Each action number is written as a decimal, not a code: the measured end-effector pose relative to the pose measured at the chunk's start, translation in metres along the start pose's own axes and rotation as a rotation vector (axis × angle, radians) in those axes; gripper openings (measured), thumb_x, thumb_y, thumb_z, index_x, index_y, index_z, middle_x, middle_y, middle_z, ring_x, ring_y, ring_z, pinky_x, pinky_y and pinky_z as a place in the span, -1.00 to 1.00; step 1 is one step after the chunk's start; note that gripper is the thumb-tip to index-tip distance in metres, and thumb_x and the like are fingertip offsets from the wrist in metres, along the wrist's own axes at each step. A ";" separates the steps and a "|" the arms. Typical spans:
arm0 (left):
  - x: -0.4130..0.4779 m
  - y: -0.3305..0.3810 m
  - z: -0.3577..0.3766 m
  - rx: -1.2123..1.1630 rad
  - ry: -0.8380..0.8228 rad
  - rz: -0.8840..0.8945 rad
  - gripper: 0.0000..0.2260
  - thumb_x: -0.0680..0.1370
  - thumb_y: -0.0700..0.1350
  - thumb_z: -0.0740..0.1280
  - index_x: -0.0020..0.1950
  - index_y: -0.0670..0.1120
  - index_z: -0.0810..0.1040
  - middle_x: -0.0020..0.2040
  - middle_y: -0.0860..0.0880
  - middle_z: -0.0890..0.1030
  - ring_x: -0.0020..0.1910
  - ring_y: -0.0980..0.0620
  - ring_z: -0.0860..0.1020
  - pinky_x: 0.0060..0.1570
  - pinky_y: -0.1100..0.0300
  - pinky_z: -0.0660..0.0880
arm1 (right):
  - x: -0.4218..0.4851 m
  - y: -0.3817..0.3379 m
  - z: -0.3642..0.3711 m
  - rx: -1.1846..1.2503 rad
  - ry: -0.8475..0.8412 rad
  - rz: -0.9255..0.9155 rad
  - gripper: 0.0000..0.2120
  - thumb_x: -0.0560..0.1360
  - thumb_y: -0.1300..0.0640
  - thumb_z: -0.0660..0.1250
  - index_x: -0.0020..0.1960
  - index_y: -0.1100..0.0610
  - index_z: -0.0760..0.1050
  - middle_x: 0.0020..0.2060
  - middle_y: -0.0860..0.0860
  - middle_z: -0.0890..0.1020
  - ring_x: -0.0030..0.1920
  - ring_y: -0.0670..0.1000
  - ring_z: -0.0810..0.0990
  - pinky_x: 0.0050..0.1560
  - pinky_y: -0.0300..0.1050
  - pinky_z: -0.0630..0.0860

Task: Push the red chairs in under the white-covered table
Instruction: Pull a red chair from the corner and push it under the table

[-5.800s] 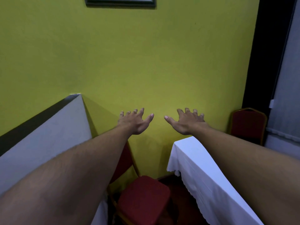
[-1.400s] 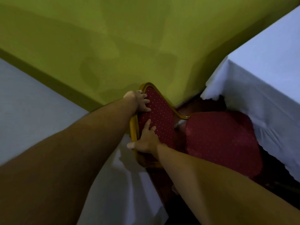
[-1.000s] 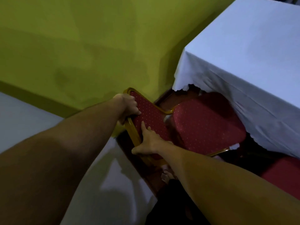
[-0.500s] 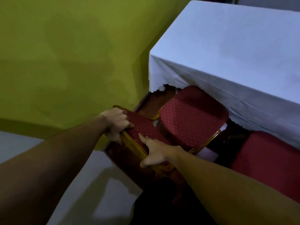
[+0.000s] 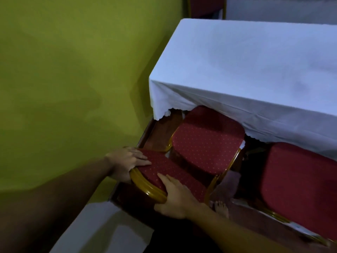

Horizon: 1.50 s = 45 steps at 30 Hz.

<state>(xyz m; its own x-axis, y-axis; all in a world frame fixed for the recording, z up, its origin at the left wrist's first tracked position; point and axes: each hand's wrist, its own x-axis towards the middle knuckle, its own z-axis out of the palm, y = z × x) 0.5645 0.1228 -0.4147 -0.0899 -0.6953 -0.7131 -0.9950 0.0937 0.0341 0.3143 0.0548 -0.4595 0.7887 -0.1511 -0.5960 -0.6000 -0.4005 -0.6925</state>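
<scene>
I hold the chair [image 5: 182, 161] by its backrest [image 5: 164, 170]. My left hand [image 5: 127, 164] wraps the far corner of the top rail, fingers laid flat on the red padding, thumb hidden behind. My right hand [image 5: 175, 199] clamps the near corner, thumb on the padding, fingers curled under the gold frame [image 5: 145, 189].

Handling, as I judge it:
- The frame looks like rigid metal tube. It should carry a push without flexing.
- The padding is soft cloth over foam. It gives grip but no structure, so I load the rail, not the cushion.
- A banquet chair of this kind is likely moderate in weight. It should slide on its legs rather than need lifting.
- Two hands spread across the rail keep it from yawing toward the wall [image 5: 73, 79].

Appearance: red fabric with a fine pale dot pattern, gold tubular frame, rounded corners.

Position: the seat [image 5: 206, 143] sits at the table's [image 5: 255, 70] left corner, beside the wall. Its front edge is under the hanging white cloth [image 5: 200, 105]; most of the seat is outside. A second chair [image 5: 299, 181] stands to the right, also partly under the table's near edge. A bare foot [image 5: 221, 209] shows close beside the chair I hold.
</scene>
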 end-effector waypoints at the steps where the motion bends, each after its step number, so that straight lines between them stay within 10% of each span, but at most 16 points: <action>1: 0.002 -0.001 0.000 -0.034 -0.001 0.017 -0.27 0.52 0.36 0.22 0.66 0.15 0.19 0.63 0.07 0.27 0.60 0.06 0.20 0.57 0.14 0.00 | 0.000 0.000 0.001 0.007 0.027 0.006 0.07 0.39 -0.26 0.43 0.67 -0.18 -0.17 0.67 0.01 0.04 0.62 0.13 0.09 0.59 0.25 0.07; 20: 0.022 0.020 0.005 -0.142 0.230 -0.037 -0.23 0.32 0.39 0.15 0.54 0.22 0.42 0.47 0.15 0.50 0.41 0.08 0.49 0.37 0.15 0.35 | -0.019 0.019 -0.036 -0.115 0.062 -0.055 -0.05 0.38 -0.24 0.42 0.66 -0.27 0.01 0.59 -0.12 0.33 0.48 0.01 0.42 0.51 0.04 0.32; 28: 0.049 0.041 -0.011 -0.130 0.344 -0.080 -0.24 0.29 0.41 0.23 0.49 0.27 0.45 0.28 0.16 0.65 0.18 -0.01 0.63 0.24 0.10 0.47 | -0.031 0.051 -0.069 -0.115 0.105 -0.014 -0.11 0.33 -0.29 0.39 0.62 -0.25 0.20 -0.07 -0.08 0.73 -0.16 -0.19 0.63 -0.09 -0.33 0.45; 36: 0.053 0.031 -0.012 -0.283 0.336 0.079 -0.23 0.27 0.44 0.32 0.49 0.30 0.44 0.19 0.23 0.68 0.08 0.18 0.63 0.10 0.17 0.54 | -0.030 0.028 -0.051 -0.148 0.269 0.108 -0.05 0.34 -0.52 0.28 0.63 -0.27 0.09 0.54 -0.08 0.41 0.46 0.07 0.44 0.43 0.10 0.36; 45: 0.055 0.028 -0.025 -0.213 0.174 0.152 -0.18 0.26 0.46 0.17 0.55 0.35 0.32 0.50 0.22 0.45 0.40 0.14 0.49 0.40 0.08 0.32 | -0.029 0.018 -0.051 -0.278 0.420 0.064 -0.35 0.42 -0.40 0.22 0.48 -0.25 0.43 -0.06 -0.11 0.71 -0.08 -0.05 0.63 0.03 -0.08 0.50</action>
<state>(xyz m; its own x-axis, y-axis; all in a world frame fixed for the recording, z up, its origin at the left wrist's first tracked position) 0.5309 0.0693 -0.4356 -0.2264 -0.7978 -0.5588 -0.9546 0.0676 0.2902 0.2871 0.0056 -0.4338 0.7715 -0.5107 -0.3795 -0.6357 -0.5953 -0.4914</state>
